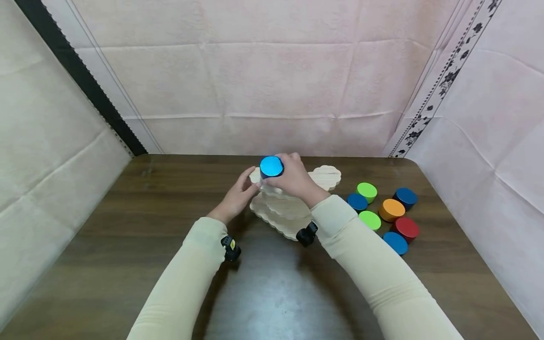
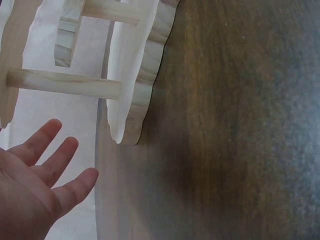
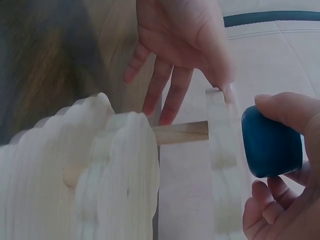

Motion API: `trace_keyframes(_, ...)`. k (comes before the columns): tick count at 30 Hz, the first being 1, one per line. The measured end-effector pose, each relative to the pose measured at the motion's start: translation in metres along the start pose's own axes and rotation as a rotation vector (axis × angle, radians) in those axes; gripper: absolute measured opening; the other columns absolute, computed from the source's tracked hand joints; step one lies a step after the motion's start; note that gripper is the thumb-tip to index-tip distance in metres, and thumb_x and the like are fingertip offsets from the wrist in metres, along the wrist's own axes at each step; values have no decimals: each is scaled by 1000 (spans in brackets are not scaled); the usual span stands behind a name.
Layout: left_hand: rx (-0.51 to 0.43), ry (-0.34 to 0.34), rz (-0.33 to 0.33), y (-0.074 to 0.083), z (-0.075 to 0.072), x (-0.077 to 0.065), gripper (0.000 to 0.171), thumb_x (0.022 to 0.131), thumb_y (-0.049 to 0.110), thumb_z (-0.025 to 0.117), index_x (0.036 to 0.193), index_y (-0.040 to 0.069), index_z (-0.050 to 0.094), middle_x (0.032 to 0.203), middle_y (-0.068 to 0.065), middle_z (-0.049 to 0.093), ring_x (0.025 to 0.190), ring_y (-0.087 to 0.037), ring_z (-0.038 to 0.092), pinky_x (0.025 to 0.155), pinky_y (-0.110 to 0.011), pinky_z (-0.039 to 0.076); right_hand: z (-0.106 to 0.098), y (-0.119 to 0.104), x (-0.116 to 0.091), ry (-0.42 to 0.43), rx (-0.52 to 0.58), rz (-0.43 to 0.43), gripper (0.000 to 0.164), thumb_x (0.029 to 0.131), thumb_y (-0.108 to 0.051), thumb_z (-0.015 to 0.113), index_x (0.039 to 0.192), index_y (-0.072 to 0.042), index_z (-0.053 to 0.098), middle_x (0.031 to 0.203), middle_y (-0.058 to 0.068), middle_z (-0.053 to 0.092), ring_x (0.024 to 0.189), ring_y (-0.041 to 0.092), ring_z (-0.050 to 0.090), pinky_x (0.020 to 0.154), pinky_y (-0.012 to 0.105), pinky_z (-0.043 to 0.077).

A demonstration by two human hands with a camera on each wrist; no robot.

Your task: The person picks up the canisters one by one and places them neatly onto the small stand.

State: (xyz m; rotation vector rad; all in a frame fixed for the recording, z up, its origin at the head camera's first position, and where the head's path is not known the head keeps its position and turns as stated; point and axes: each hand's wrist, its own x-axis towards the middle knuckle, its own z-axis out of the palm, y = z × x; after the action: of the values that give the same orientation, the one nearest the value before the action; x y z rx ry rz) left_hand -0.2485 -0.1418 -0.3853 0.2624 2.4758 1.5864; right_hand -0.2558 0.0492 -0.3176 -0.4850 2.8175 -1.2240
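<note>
In the head view my right hand (image 1: 296, 177) pinches a blue round block (image 1: 271, 166) between thumb and fingers. The block (image 3: 272, 142) is beside the upper plate of a pale wooden tiered stand (image 1: 282, 215), with a narrow gap between them in the right wrist view. My left hand (image 1: 238, 198) is at the stand's left side, fingers spread and extended. In the right wrist view the left thumb is by the upper plate's edge; whether it touches cannot be told. Scalloped plates joined by round dowels make up the stand (image 2: 132, 95).
Right of the stand lie several round blocks on the brown table (image 1: 263, 302): green (image 1: 367, 191), orange (image 1: 391, 210), red (image 1: 405, 228) and blue (image 1: 395, 243). Pale cloth walls (image 1: 272, 80) close off the back and sides.
</note>
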Motion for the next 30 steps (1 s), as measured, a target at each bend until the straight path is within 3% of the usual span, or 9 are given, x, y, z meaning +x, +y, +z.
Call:
trace_keyframes(13,-18,7,48,2,2,0,61,101,39,47,153,31,18,138,-15,42,128,-33,44,106,-56,36,9,-10,10,-27,-61,58,76,80,-33,78,141,-4,43,133,17,40,120,30,40,98,49,45)
trace_keyframes(23,-5,-5,7,4,0,-1,64,100,43,47,154,31,15,142,-17,39,132,-36,39,107,-60,31,13,-15,11,-47,-81,89,77,81,-34,77,143,-6,40,133,17,39,119,31,43,97,48,46)
trace_keyframes(30,6,16,21,0,1,-1,63,99,44,49,153,32,18,132,-12,46,122,-31,46,103,-57,38,14,-14,11,-54,-67,101,75,82,-35,75,141,-6,41,133,17,40,119,32,43,96,50,47)
